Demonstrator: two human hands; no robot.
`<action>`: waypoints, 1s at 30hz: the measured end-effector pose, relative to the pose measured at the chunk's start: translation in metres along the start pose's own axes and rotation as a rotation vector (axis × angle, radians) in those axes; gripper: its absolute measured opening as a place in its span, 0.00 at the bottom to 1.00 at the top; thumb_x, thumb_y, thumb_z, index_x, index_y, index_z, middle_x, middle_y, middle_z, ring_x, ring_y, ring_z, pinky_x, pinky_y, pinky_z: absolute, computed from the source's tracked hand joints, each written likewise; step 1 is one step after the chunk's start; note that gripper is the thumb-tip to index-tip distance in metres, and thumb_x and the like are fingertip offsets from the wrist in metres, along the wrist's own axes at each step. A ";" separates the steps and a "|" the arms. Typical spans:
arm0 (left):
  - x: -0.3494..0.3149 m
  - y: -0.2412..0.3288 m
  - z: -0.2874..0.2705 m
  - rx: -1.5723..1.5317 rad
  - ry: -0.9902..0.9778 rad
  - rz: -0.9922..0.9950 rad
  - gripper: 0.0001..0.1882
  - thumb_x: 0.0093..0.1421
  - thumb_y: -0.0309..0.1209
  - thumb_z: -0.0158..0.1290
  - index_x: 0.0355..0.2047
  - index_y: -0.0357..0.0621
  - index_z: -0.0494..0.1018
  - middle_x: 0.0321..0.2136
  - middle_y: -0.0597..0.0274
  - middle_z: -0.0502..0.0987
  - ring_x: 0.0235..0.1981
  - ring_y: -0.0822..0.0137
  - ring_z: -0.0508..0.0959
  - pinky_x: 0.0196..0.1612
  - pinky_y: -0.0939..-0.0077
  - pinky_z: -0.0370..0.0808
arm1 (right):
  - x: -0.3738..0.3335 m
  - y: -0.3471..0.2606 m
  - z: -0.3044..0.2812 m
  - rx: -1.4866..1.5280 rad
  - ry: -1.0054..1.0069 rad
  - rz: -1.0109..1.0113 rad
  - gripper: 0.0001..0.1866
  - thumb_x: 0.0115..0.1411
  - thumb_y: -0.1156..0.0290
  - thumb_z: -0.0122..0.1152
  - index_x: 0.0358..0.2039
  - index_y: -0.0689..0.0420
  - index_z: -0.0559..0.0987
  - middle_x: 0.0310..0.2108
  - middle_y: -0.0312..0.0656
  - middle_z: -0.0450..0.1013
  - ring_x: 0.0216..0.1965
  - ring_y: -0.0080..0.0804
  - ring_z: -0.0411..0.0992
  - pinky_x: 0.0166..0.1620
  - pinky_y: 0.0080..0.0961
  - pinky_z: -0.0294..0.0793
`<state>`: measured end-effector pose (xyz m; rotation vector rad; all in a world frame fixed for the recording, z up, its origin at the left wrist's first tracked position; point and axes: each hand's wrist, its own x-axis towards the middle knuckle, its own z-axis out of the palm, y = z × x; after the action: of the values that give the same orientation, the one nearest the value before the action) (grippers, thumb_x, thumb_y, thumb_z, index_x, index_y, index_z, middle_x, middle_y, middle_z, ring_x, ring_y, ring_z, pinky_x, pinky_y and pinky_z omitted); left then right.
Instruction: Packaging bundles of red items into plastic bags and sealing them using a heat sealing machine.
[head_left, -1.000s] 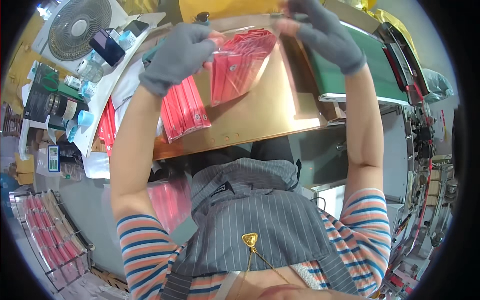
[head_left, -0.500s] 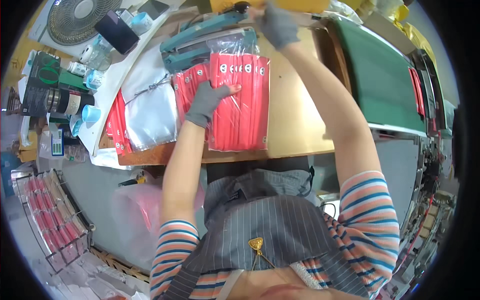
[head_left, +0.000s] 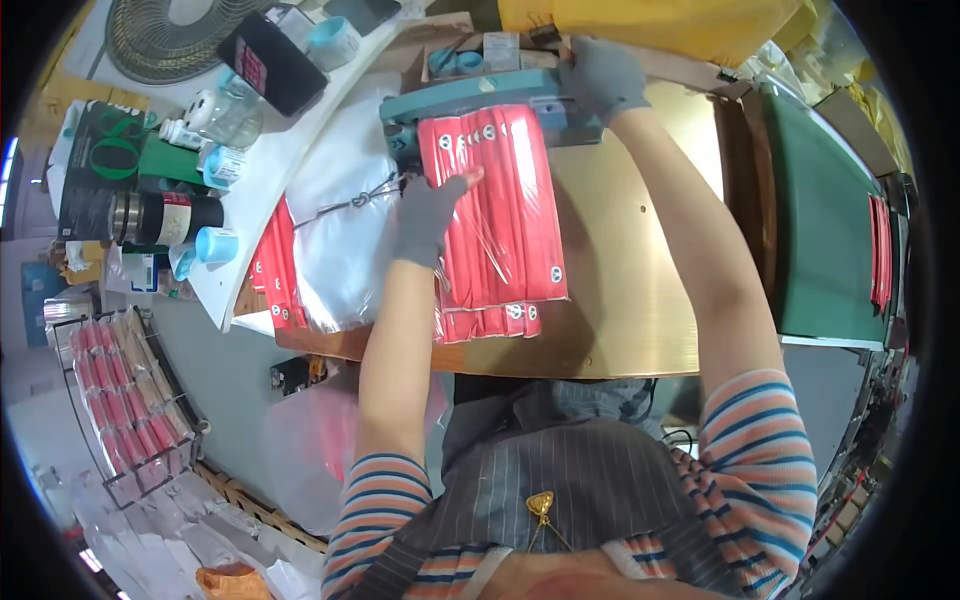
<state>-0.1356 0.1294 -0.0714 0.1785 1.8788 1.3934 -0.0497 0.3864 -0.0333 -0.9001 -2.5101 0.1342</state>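
Packet (head_left: 512,225), red, grasped by left hand (head_left: 428,215), right hand (head_left: 606,76) clasping teal sealer (head_left: 470,94)

Left grip (head_left: 430,218) thumb-out, right grip (head_left: 606,78) farther forward, arms (head_left: 688,220) outstretched

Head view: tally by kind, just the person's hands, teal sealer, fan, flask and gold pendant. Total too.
Hands (left hand, right hand): 2
Teal sealer: 1
Fan: 1
Flask: 1
Gold pendant: 1
Total: 6
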 end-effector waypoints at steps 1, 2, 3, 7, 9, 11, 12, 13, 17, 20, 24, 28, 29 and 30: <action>-0.028 0.015 0.004 0.154 0.072 0.123 0.29 0.46 0.41 0.63 0.43 0.33 0.70 0.38 0.49 0.75 0.37 0.60 0.76 0.42 0.68 0.71 | -0.003 0.001 0.001 0.026 0.012 -0.003 0.13 0.54 0.58 0.51 0.25 0.54 0.74 0.26 0.48 0.74 0.28 0.50 0.73 0.32 0.43 0.71; -0.044 0.020 0.008 0.304 0.143 0.258 0.34 0.45 0.43 0.63 0.46 0.32 0.67 0.43 0.44 0.72 0.41 0.55 0.74 0.44 0.64 0.70 | -0.001 0.003 0.003 0.049 0.034 -0.008 0.12 0.54 0.58 0.51 0.24 0.54 0.74 0.26 0.48 0.74 0.27 0.50 0.73 0.32 0.44 0.71; -0.044 -0.009 0.004 0.481 0.405 0.423 0.39 0.46 0.49 0.61 0.50 0.31 0.64 0.47 0.38 0.68 0.47 0.49 0.70 0.50 0.61 0.66 | 0.001 -0.001 0.003 0.056 0.037 -0.011 0.12 0.54 0.58 0.51 0.24 0.54 0.74 0.26 0.48 0.74 0.27 0.50 0.73 0.32 0.44 0.71; -0.065 -0.032 0.013 0.621 0.471 0.484 0.44 0.49 0.52 0.57 0.55 0.29 0.56 0.51 0.35 0.63 0.53 0.41 0.63 0.55 0.58 0.61 | -0.003 0.002 0.004 0.079 0.041 0.025 0.12 0.54 0.58 0.51 0.25 0.53 0.74 0.26 0.47 0.74 0.27 0.50 0.73 0.32 0.43 0.72; -0.060 -0.037 0.013 0.607 0.469 0.468 0.44 0.50 0.53 0.57 0.55 0.28 0.57 0.50 0.35 0.63 0.52 0.42 0.64 0.55 0.58 0.61 | -0.005 0.005 0.003 0.099 0.030 0.035 0.13 0.55 0.57 0.50 0.25 0.53 0.73 0.26 0.47 0.74 0.27 0.50 0.73 0.32 0.43 0.72; -0.058 -0.042 0.011 0.597 0.477 0.455 0.44 0.50 0.54 0.56 0.54 0.27 0.57 0.50 0.34 0.63 0.52 0.42 0.64 0.55 0.59 0.61 | -0.011 0.003 -0.002 0.098 0.006 0.122 0.17 0.54 0.52 0.53 0.31 0.53 0.74 0.30 0.50 0.74 0.34 0.49 0.73 0.38 0.40 0.72; -0.055 -0.049 0.007 0.563 0.500 0.427 0.44 0.50 0.55 0.55 0.53 0.28 0.59 0.49 0.34 0.65 0.51 0.43 0.66 0.55 0.59 0.62 | -0.020 0.005 -0.004 0.106 0.012 0.111 0.17 0.54 0.52 0.53 0.31 0.53 0.74 0.30 0.50 0.74 0.34 0.49 0.73 0.38 0.40 0.72; -0.055 -0.052 0.004 0.526 0.511 0.395 0.44 0.50 0.56 0.55 0.53 0.28 0.60 0.47 0.34 0.67 0.49 0.44 0.68 0.54 0.60 0.63 | -0.035 0.011 -0.003 0.287 0.111 0.102 0.26 0.51 0.47 0.55 0.39 0.57 0.72 0.36 0.53 0.73 0.40 0.51 0.71 0.43 0.40 0.70; -0.081 -0.042 -0.009 0.564 0.382 0.083 0.42 0.53 0.57 0.51 0.52 0.28 0.63 0.48 0.39 0.69 0.52 0.54 0.68 0.55 0.68 0.63 | -0.155 -0.046 0.035 0.811 -0.279 0.338 0.41 0.45 0.46 0.65 0.49 0.67 0.68 0.42 0.54 0.71 0.47 0.46 0.69 0.50 0.37 0.66; -0.092 -0.064 -0.032 -0.212 0.039 0.146 0.29 0.53 0.49 0.56 0.46 0.36 0.71 0.43 0.55 0.74 0.43 0.62 0.74 0.49 0.69 0.69 | -0.208 -0.085 -0.009 1.555 -0.865 0.396 0.33 0.47 0.60 0.68 0.50 0.64 0.68 0.44 0.48 0.71 0.45 0.35 0.71 0.48 0.30 0.70; -0.154 -0.109 -0.034 -0.362 0.034 0.259 0.25 0.49 0.37 0.61 0.45 0.36 0.72 0.40 0.61 0.76 0.42 0.70 0.74 0.49 0.73 0.69 | -0.270 -0.093 -0.074 1.989 -1.168 0.717 0.36 0.46 0.65 0.66 0.54 0.62 0.64 0.47 0.47 0.69 0.48 0.36 0.69 0.50 0.34 0.71; -0.290 -0.091 -0.078 -0.380 0.319 0.459 0.26 0.48 0.35 0.62 0.46 0.37 0.72 0.39 0.61 0.75 0.42 0.70 0.72 0.47 0.74 0.68 | -0.291 -0.158 -0.066 1.990 -1.333 0.400 0.40 0.45 0.70 0.64 0.58 0.62 0.58 0.49 0.46 0.67 0.50 0.36 0.67 0.51 0.32 0.70; -0.326 -0.093 -0.096 -0.474 0.520 0.570 0.23 0.50 0.33 0.60 0.45 0.36 0.71 0.38 0.62 0.75 0.41 0.71 0.72 0.45 0.76 0.69 | -0.279 -0.202 -0.101 1.868 -1.343 0.297 0.40 0.44 0.71 0.64 0.58 0.63 0.58 0.49 0.46 0.67 0.51 0.36 0.67 0.51 0.31 0.70; -0.358 -0.106 -0.128 -0.106 0.593 0.888 0.19 0.53 0.32 0.58 0.43 0.37 0.69 0.36 0.64 0.74 0.39 0.72 0.73 0.42 0.77 0.70 | -0.270 -0.227 -0.093 1.857 -1.313 0.101 0.38 0.44 0.73 0.64 0.57 0.61 0.60 0.48 0.46 0.69 0.49 0.36 0.68 0.50 0.30 0.70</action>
<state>0.0623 -0.1973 0.0274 0.6685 2.3116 2.3294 0.0443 0.0352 -0.0029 0.0843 -1.5769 3.0364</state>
